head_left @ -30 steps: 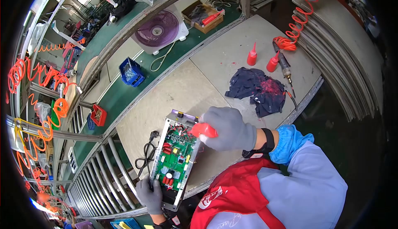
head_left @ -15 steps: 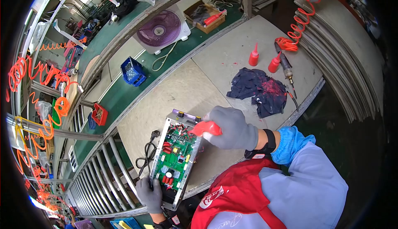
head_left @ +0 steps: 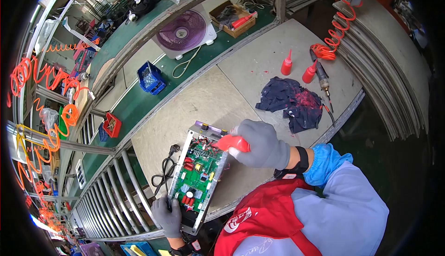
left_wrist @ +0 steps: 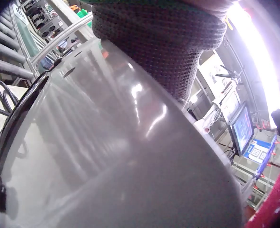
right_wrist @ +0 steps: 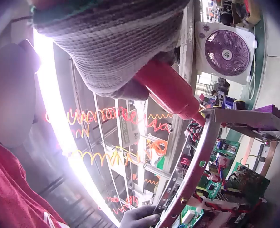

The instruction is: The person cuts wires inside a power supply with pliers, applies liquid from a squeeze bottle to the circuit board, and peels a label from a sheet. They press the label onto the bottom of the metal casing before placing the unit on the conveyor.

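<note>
My gloved right hand [head_left: 263, 144] grips a red squeeze bottle [head_left: 235, 143], held tilted with its nozzle down among the wires at the far end of an open metal case [head_left: 211, 198]. In the right wrist view the bottle [right_wrist: 171, 92] has its tip right by the case's rim [right_wrist: 199, 161]. A green circuit board [head_left: 197, 175] with red, yellow and white parts lies inside the case. My gloved left hand [head_left: 168, 219] holds the case's near left corner, thumb over the edge. The left wrist view shows the glove [left_wrist: 154, 52] against a smooth grey side panel [left_wrist: 106, 152].
A black power cord [head_left: 163, 177] lies left of the case on the worktable [head_left: 185, 103]. Two red bottles [head_left: 287, 65], a stained dark cloth [head_left: 292, 102] and a power screwdriver [head_left: 321, 77] are at the right. A blue bin [head_left: 151, 80] and a fan [head_left: 181, 32] stand beyond.
The head view has shifted slightly, so the table's things appear a little further right. The bottle's body has moved slightly right while its nozzle stays over the same wires. The left hand keeps its hold.
</note>
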A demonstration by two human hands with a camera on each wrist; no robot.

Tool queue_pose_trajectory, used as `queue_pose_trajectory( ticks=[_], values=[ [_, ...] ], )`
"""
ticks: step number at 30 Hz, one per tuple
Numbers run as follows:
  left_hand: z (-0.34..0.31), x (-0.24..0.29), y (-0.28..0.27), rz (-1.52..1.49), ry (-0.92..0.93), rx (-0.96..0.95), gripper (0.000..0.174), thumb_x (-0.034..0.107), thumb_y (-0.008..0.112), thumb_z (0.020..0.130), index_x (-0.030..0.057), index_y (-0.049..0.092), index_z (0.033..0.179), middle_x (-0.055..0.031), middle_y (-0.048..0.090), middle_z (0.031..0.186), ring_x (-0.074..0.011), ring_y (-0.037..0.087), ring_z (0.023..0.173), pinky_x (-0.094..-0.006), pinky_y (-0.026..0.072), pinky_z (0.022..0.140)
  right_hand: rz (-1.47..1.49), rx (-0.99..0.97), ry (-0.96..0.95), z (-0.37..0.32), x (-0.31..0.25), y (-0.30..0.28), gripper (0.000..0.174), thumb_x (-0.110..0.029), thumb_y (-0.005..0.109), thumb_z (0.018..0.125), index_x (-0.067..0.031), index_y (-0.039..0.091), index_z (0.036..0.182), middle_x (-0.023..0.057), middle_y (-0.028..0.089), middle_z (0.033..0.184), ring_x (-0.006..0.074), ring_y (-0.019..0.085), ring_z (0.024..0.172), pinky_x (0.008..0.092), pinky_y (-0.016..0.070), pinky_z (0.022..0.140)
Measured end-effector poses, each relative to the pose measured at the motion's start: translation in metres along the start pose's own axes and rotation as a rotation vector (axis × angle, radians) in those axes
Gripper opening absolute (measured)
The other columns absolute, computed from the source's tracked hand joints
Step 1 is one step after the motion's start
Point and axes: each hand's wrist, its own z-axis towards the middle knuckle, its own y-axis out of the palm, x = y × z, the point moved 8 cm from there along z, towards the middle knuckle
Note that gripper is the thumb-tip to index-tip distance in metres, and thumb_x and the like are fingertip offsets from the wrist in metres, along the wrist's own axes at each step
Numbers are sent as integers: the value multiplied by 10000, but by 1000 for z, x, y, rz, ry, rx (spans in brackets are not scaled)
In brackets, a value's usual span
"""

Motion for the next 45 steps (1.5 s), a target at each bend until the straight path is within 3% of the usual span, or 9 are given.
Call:
queue_pose_trajectory(
  ticks=[11,15,18,22,26,27,30,31,45],
  values=[
    [-8,8,-6,27,10,40,274,157,710,823,23,694,1061,-131,623,847,-330,584,809,-450,445,759,83,-37,157,1,12,-7,352,-238,809,743,-39,655,990,159,674,902,352,696,779,409,553,689],
    [-13,16,-11,9,5,44,253,153,696,841,33,693,1063,-125,626,852,-318,585,815,-443,434,744,36,-116,281,-2,12,-22,411,-181,806,711,-2,644,1043,149,679,935,273,698,835,352,548,760],
    [-19,16,-11,-27,16,20,270,150,697,844,39,681,1089,-118,624,859,-311,578,813,-439,429,741,-74,6,207,-7,-22,-51,378,-152,825,692,-15,656,1001,157,662,871,315,690,769,371,549,690],
    [-22,17,-13,-111,111,13,294,152,706,838,37,664,1105,-118,620,858,-313,576,805,-441,432,737,-138,42,182,-21,-80,-71,402,-112,818,681,-7,640,1026,156,664,877,306,689,775,374,545,712],
    [-24,16,-14,-152,160,-61,351,174,719,823,20,661,1133,-133,647,892,-328,606,848,-455,440,738,-335,-70,-48,-18,-129,-43,405,-173,829,682,-22,639,1006,154,669,899,319,661,721,385,515,653],
    [-25,16,-15,-154,164,-46,348,166,716,822,20,655,1132,-134,639,883,-328,597,838,-455,440,734,-397,-75,-120,-19,-135,-31,408,-202,833,682,-34,643,1001,132,641,828,317,628,667,395,477,582],
    [-27,18,-18,-158,176,-18,345,152,708,821,21,642,1134,-137,626,874,-330,582,820,-456,442,728,-492,-188,-124,-29,-138,-5,424,-140,830,661,-17,633,1016,160,643,830,325,655,683,399,520,603],
    [-28,18,-18,-165,176,-23,350,154,707,821,21,641,1138,-140,629,881,-332,583,824,-457,442,732,-494,-126,-187,-30,-141,0,415,-193,829,679,-35,642,1014,104,563,734,299,588,625,410,447,542],
    [-34,26,-25,-192,201,-72,418,207,709,830,-6,626,1180,-166,634,949,-353,591,889,-466,433,762,-514,-23,-205,-40,-140,15,427,-156,846,678,-41,625,1024,113,579,772,309,594,653,411,457,572]
  ],
)
